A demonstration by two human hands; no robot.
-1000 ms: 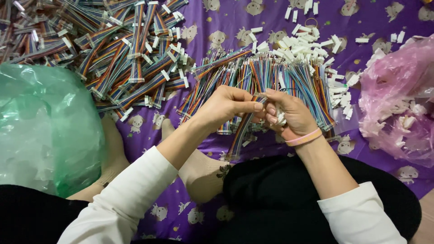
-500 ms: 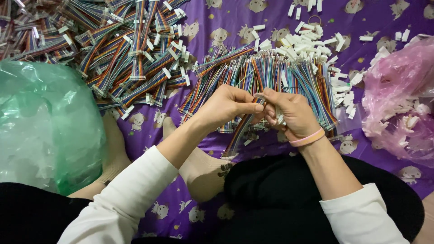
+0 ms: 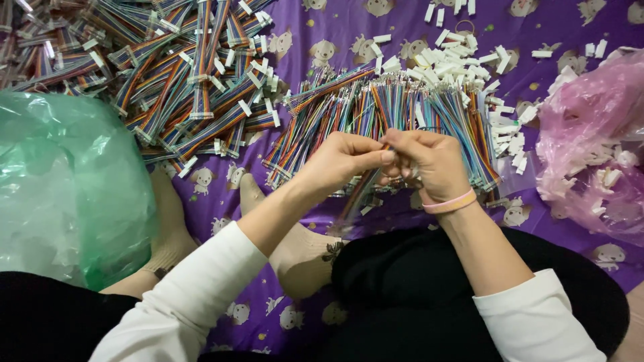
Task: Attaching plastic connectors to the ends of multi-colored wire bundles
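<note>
The left hand [image 3: 342,161] and the right hand [image 3: 433,164] met in the middle, fingertips touching each other. The fingers of both hands were pressed together in a pinch on a thin bundle of coloured wires [image 3: 359,194], which hung down from between them toward the lap. What exactly sat at the pinched end, I could not tell, because the fingers covered it. A pink band [image 3: 448,202] went around the right wrist.

Just beyond the hands lay a flat row of loose coloured wires [image 3: 376,110], partly hidden under the fingers. Further beyond the right hand was a pile of small white connectors [image 3: 456,60], and more of them lay scattered toward the far right. To the right of the right hand stood a pink plastic bag [image 3: 590,134] with white pieces inside. Beyond the left hand and to its left was a big heap of finished ribbon cables [image 3: 174,80]. Left of the left arm sat a green plastic bag [image 3: 60,188]. All this rested on a purple cloth [image 3: 322,27] with little animal figures.
</note>
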